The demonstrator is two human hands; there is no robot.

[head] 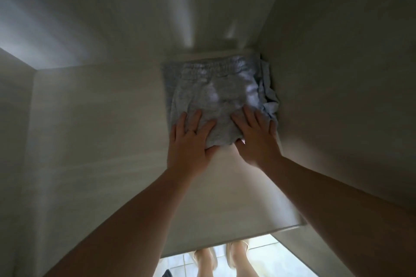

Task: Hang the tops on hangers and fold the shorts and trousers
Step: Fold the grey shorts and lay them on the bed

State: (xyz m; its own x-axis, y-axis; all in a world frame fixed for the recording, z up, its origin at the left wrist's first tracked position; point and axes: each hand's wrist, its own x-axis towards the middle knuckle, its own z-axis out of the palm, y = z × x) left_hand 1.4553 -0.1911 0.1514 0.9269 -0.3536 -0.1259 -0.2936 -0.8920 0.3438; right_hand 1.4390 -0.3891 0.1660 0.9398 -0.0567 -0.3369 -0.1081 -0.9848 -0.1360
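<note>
A folded pair of grey shorts [216, 87] lies on a pale shelf [101, 130] inside a cupboard. It sits in the far right corner, with its elastic waistband towards the back panel and its right side close against the cupboard's side wall [337, 74]. Both bare arms reach forward and down onto it. The left hand [191, 139] lies flat on the near left part of the shorts, its fingers straight and spread wide and its thumb along the near edge of the fabric. A thin ring [190, 130] shows on one of its fingers. The right hand [254, 137] rests on the near right part in the same way, fingers straight and fanned over the cloth, thumb at the near hem. Neither hand curls round the fabric. Crumpled pale blue cloth [269, 96] bunches between the shorts and the side wall; I cannot tell whether it is part of the shorts or a separate garment. Below the front edge of the shelf, two bare feet [236, 254] stand on a light tiled floor [265, 256]. The view is dim and slightly blurred.
</note>
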